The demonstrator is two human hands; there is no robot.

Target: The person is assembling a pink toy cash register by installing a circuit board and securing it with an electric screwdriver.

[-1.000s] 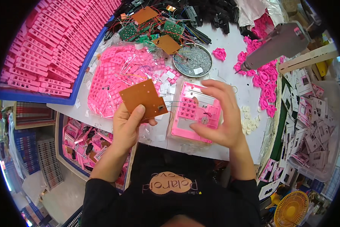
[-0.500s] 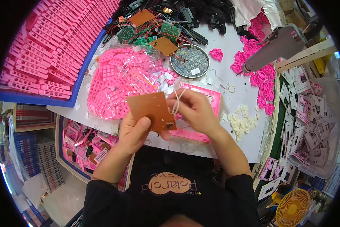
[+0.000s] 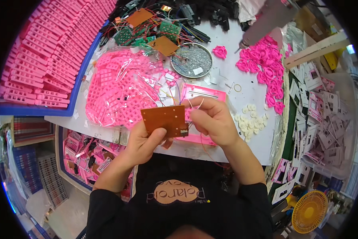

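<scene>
My left hand (image 3: 141, 144) grips a brown circuit board (image 3: 166, 118) by its lower left part, thumb on the front face. Thin coloured wires (image 3: 171, 95) rise behind the board's top edge, and a small metal connector sits at its lower right corner. Close to the right edge of the board, my right hand (image 3: 216, 121) is closed, with a thin white tie (image 3: 200, 104) pinched between thumb and forefinger. Behind both hands lies a pink plastic casing (image 3: 220, 95) on the white table, partly hidden by them.
A clear bag of pink grid parts (image 3: 119, 85) lies left, beside a blue bin (image 3: 73, 95) of pink pieces. Further back are a round tin of screws (image 3: 193, 59) and wired boards (image 3: 163, 46). White discs (image 3: 252, 121), pink rings (image 3: 264, 65) and an electric screwdriver (image 3: 262, 26) are on the right.
The board has turned more level, and coloured wires now show above it. My right hand has shifted slightly right and down with the white tie. The view has shifted a little.
</scene>
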